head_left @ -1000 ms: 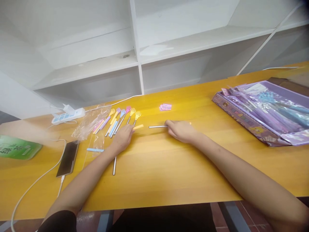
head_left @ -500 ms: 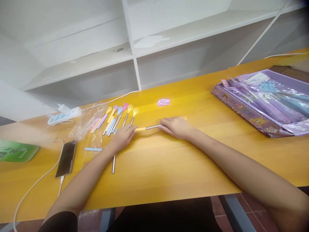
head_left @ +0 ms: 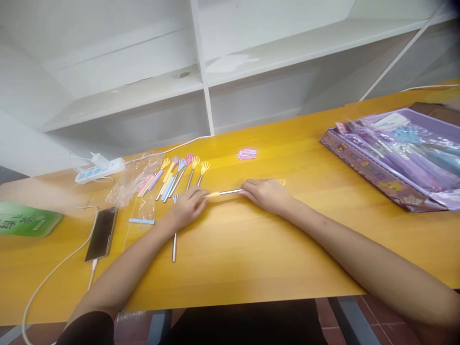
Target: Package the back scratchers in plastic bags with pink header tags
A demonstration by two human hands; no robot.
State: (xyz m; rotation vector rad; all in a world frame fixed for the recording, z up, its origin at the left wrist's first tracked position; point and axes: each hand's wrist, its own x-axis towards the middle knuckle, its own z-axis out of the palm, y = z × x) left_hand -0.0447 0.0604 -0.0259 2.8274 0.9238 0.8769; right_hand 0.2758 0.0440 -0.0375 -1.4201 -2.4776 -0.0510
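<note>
Between my hands lies a back scratcher (head_left: pixel 230 191) with a yellow handle, a metal rod and a yellow claw head. My left hand (head_left: pixel 189 207) is closed round its yellow handle. My right hand (head_left: pixel 265 194) grips the metal rod, and the claw (head_left: pixel 281 182) pokes out beyond it, partly hidden. A blue-headed back scratcher (head_left: pixel 174 247) lies partly under my left hand, its metal rod pointing toward me. Further back are several back scratchers (head_left: pixel 182 166) in yellow, purple, blue and pink, with loose coloured handle sleeves (head_left: pixel 155 180) beside them.
Pink cards (head_left: pixel 247 154) lie at the back. On the right stands a purple box (head_left: pixel 373 175) of bagged back scratchers. To the left are clear plastic wrappers (head_left: pixel 125 184), a blue sleeve (head_left: pixel 142 221), a phone (head_left: pixel 101 234) on a cable, a power strip (head_left: pixel 100 171) and a green packet (head_left: pixel 30 219).
The view has shifted slightly, so the table's contents sit a little further right. Both hands keep their hold on the yellow back scratcher, with little visible movement.
</note>
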